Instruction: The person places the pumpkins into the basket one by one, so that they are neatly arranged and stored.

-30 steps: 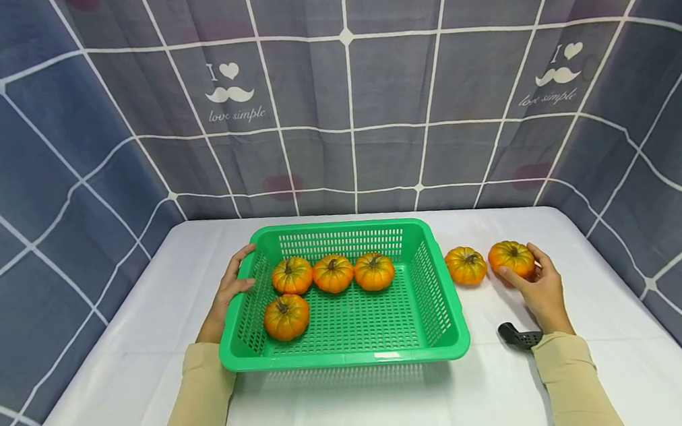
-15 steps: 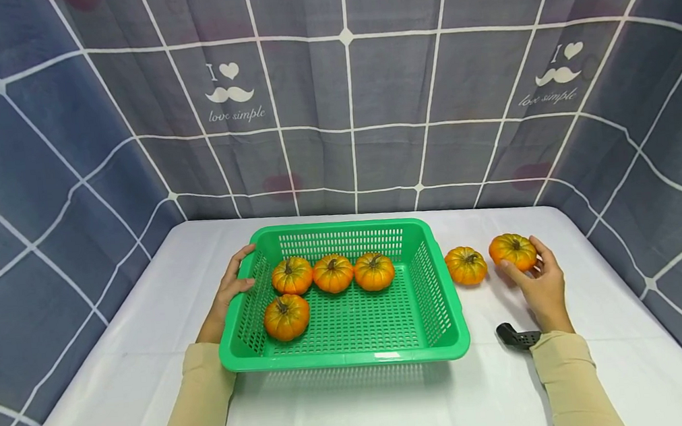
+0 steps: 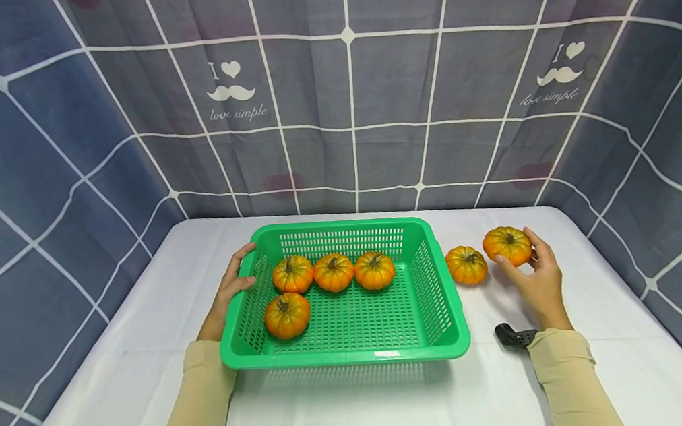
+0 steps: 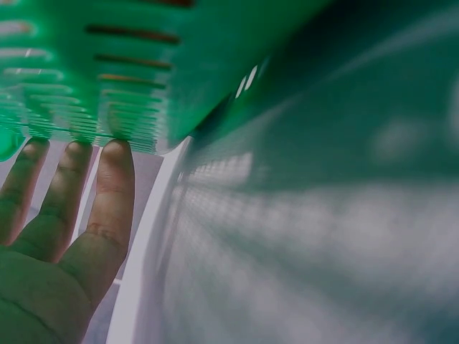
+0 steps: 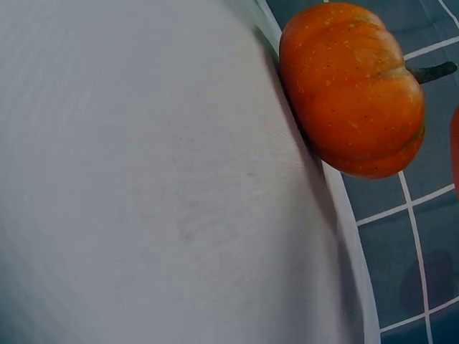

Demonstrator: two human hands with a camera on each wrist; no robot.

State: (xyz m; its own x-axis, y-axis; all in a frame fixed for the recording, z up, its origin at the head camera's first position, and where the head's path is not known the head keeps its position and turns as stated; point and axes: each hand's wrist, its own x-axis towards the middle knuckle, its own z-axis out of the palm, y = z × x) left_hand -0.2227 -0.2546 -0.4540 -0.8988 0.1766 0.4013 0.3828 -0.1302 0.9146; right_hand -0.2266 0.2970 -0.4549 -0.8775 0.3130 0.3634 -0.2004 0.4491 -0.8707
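Note:
My right hand (image 3: 538,280) pinches a small orange-and-yellow pumpkin (image 3: 507,246) between thumb and fingers, raised a little off the white cloth. Beside it a second pumpkin (image 3: 466,265) sits on the table, close to the basket's right wall; in the right wrist view this pumpkin (image 5: 351,89) shows large, and only an orange sliver appears at the right edge. A green plastic basket (image 3: 354,359) contains several like pumpkins (image 3: 334,272). My left hand (image 3: 228,294) rests against its left rim. Straight fingers (image 4: 115,168) touch its slotted outer wall in the left wrist view.
White cloth (image 3: 346,415) covers the table. Dark checked curtains (image 3: 312,161) stand behind and at both sides. A black wrist device (image 3: 515,336) sticks out beside the right cuff.
My right hand has raised its pumpkin from the cloth, and lately carried it slightly left. The left hand, the basket and the other pumpkins keep their places.

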